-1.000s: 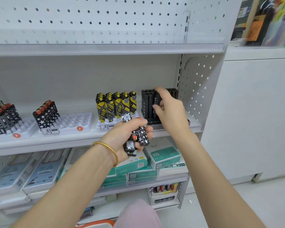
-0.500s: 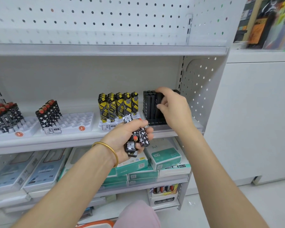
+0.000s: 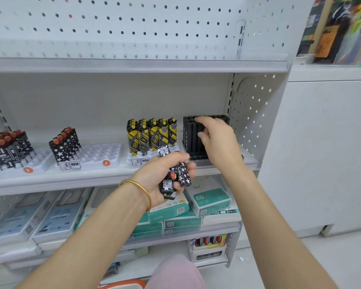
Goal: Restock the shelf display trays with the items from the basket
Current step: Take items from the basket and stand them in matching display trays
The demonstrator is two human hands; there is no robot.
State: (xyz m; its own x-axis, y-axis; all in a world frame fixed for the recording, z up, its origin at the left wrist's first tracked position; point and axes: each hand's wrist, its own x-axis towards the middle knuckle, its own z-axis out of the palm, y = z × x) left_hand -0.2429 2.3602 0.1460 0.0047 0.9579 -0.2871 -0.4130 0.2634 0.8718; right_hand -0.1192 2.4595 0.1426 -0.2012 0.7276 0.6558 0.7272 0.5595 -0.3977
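My left hand (image 3: 154, 176) grips a bunch of small lighters (image 3: 184, 174), black with white stars and square patterns, in front of the middle shelf's edge. My right hand (image 3: 219, 142) reaches to the block of plain black lighters (image 3: 191, 136) standing in the rightmost tray (image 3: 196, 157); its fingertips rest on their tops, the thumb in front. A half-filled white tray (image 3: 104, 153) holds matching star lighters (image 3: 65, 144). The orange rim of the basket (image 3: 123, 285) shows at the bottom edge.
Yellow-and-black lighters (image 3: 152, 134) fill the tray between the two. Patterned lighters with red caps (image 3: 6, 147) stand far left. Teal boxes (image 3: 211, 199) and flat blue packs (image 3: 56, 220) lie on the lower shelf. A perforated side panel (image 3: 256, 115) closes the shelf at right.
My right hand pushed a black lighter down among the others and its fingers have loosened on top of them. My left hand has kept its bunch almost still.
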